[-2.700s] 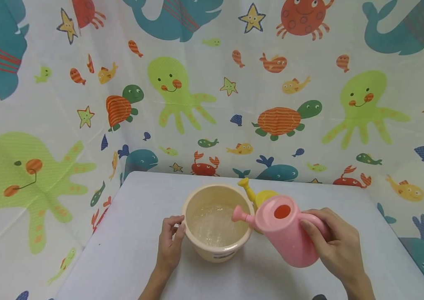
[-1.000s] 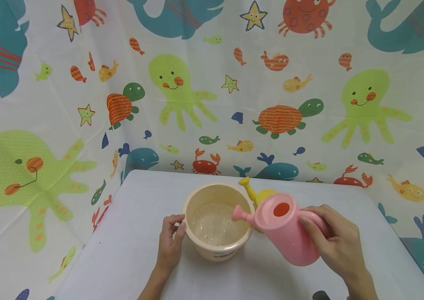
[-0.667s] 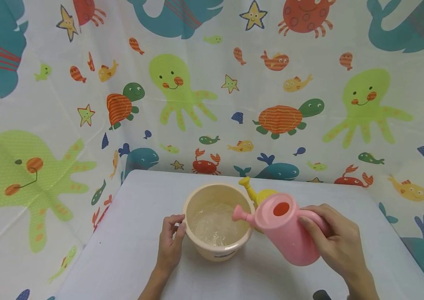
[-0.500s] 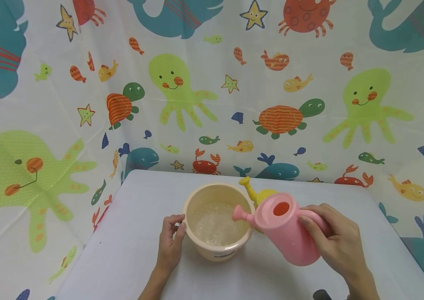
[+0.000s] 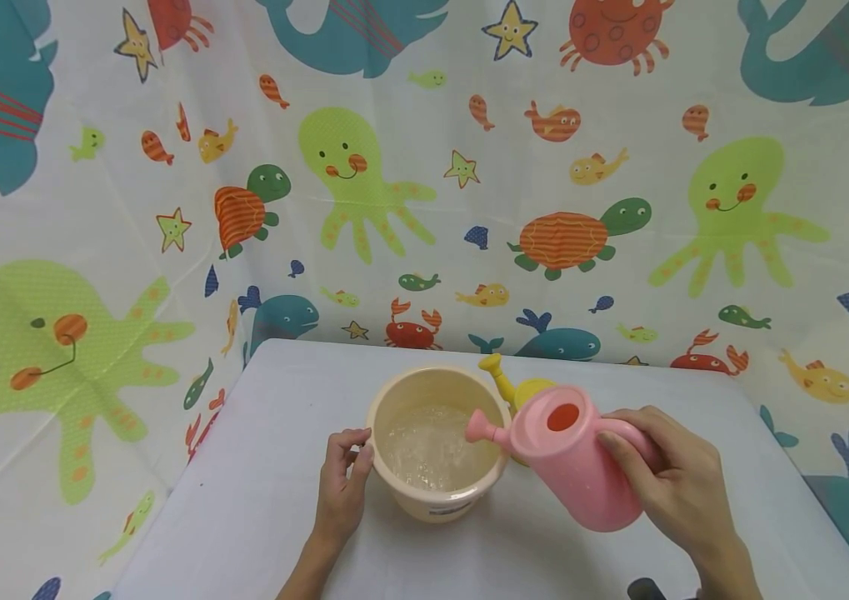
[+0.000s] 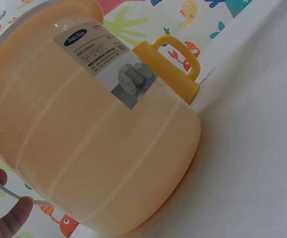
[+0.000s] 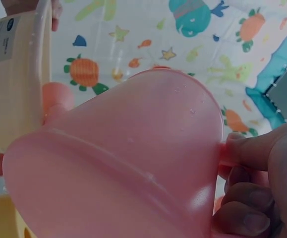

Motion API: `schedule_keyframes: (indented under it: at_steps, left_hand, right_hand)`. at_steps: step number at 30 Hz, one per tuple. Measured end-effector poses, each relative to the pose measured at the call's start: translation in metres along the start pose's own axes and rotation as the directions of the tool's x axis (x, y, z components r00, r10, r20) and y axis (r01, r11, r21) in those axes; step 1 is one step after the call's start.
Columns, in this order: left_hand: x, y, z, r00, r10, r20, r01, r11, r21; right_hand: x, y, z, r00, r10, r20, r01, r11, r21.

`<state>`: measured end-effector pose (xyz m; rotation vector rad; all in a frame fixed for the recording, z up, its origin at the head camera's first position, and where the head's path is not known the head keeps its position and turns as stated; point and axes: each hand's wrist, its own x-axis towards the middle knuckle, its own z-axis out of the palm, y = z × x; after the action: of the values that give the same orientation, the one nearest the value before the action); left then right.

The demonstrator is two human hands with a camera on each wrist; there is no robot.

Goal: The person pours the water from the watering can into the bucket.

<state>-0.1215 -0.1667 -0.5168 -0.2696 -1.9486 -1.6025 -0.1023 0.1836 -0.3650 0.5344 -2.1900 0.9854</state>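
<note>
White table (image 5: 259, 467): cream bucket (image 5: 412, 505) of water (image 5: 424, 450), pink watering can (image 5: 581, 467) tilted over its rim (image 5: 435, 493).
Yellow watering can (image 5: 531, 392) partly hidden behind. The right hand (image 5: 679, 483) grips the pink handle (image 5: 634, 439); the left hand (image 5: 342, 483) holds the bucket's rim. Pouring seems in hand, calling next for a steady spout (image 5: 479, 427).

Head view looks forward and down from above, far enough back to take in the white tabletop (image 5: 267, 417), left hand (image 5: 343, 483), right hand (image 5: 675, 483) and the sea-animal curtain (image 5: 469, 200). Left wrist view sits low and close, tilted, facing the outer wall of the cream bucket (image 6: 108, 139). Right wrist view, also askew, looks closely across the pink watering can (image 7: 128, 144); all three share the cream bucket.
</note>
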Motion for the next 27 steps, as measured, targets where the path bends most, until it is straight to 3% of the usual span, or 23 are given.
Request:
schedule_keyframes:
  at_steps: [14,27]
  left_hand:
    - [0.0005,-0.0016,0.0006,1.0,0.017,-0.007,-0.017,1.0,0.005]
    - [0.0012,0.0019,-0.0007,1.0,-0.007,-0.005,0.007,1.0,-0.003]
  right_hand:
    - [0.0027,-0.0011,0.0003,1.0,-0.007,0.01,0.007,1.0,-0.005]
    - [0.0072,-0.0035,-0.002,0.998,-0.041,0.046,0.043,0.998,-0.042]
